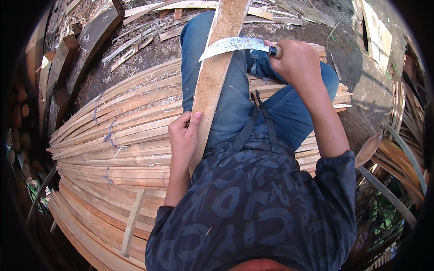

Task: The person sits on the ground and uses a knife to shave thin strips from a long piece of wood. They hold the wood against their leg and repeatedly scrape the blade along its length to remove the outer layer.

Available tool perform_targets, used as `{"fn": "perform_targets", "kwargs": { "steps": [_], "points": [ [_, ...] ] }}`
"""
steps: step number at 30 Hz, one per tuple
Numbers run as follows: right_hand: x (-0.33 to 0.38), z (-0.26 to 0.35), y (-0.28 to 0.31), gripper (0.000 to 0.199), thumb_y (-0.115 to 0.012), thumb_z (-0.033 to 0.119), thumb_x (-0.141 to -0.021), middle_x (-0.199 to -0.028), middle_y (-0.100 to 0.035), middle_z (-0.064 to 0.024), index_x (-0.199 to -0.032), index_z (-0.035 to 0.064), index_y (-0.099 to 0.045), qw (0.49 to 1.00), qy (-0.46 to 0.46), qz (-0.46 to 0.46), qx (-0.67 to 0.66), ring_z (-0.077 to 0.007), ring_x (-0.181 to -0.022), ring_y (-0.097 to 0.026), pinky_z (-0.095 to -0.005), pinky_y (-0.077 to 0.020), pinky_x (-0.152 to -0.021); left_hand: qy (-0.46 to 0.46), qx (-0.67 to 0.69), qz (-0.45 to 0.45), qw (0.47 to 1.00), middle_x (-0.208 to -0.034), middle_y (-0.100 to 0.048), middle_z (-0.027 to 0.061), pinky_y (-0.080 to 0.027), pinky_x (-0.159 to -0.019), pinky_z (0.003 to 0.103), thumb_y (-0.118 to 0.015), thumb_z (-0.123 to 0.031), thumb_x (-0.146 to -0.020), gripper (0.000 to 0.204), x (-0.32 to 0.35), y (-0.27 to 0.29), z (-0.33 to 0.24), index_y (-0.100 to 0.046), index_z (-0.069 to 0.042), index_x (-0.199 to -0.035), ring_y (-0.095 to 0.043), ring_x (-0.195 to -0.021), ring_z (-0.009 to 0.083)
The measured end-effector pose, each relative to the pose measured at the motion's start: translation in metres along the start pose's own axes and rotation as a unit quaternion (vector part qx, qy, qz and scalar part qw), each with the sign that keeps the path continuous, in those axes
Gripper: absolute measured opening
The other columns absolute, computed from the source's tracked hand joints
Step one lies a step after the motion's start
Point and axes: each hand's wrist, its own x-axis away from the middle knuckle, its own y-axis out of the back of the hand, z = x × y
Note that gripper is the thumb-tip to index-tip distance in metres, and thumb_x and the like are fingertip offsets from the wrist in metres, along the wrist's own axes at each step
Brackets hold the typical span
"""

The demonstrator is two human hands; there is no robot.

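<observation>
A long pale wooden slat (216,67) runs from my lap up and away over my left thigh. My left hand (182,140) grips its near part, thumb on the top face. My right hand (296,61) is closed on the wooden handle of a curved, worn steel knife (233,45). The blade lies across the slat, its tip pointing left past the slat's left edge. I sit in blue jeans and a dark patterned top.
I sit on bundles of split slats (117,149) tied with blue string. One loose slat (132,223) lies across them at lower left. Logs and boards (58,67) stack at far left, offcuts (135,43) litter the dirt ahead, bent strips (402,158) at right.
</observation>
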Motion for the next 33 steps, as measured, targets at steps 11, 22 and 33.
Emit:
{"fn": "perform_targets", "kwargs": {
  "steps": [11, 22, 33],
  "points": [
    [-0.041, -0.030, 0.000, 0.019, -0.070, 0.031, -0.078, -0.068, -0.067, -0.0155, -0.084, 0.0136, -0.075, 0.995, -0.015, -0.091, 0.049, -0.0350, -0.067, -0.067, -0.0444, -0.0553, -0.062, -0.057, -0.019, -0.023, 0.998, -0.057, -0.031, -0.0038, -0.023, -0.048, 0.027, -0.065, -0.029, -0.095, 0.047, -0.012, -0.015, 0.006, -0.043, -0.001, -0.064, -0.028, -0.059, 0.0052],
    [-0.055, -0.048, -0.008, 0.023, -0.076, 0.033, -0.070, -0.069, -0.067, -0.0123, -0.077, 0.0116, -0.071, 0.986, 0.014, -0.152, 0.071, -0.0321, -0.067, -0.068, -0.0448, -0.0547, -0.061, -0.041, 0.018, -0.018, 0.999, -0.058, -0.033, -0.0055, -0.023, -0.048, 0.026, -0.066, -0.025, -0.095, 0.044, -0.010, -0.019, -0.003, -0.045, -0.001, -0.064, -0.028, -0.059, 0.0042],
    [-0.082, -0.186, 0.006, 0.039, -0.066, 0.042, -0.081, -0.089, -0.070, -0.0225, -0.091, 0.0054, -0.074, 0.941, -0.314, -0.125, -0.018, -0.0391, -0.090, -0.067, -0.0467, -0.0519, -0.076, -0.035, 0.036, -0.012, 0.999, -0.057, -0.031, -0.0027, -0.024, -0.048, 0.028, -0.066, -0.026, -0.094, 0.045, -0.009, -0.025, 0.004, -0.045, 0.000, -0.064, -0.028, -0.059, 0.0057]
  ]
}}
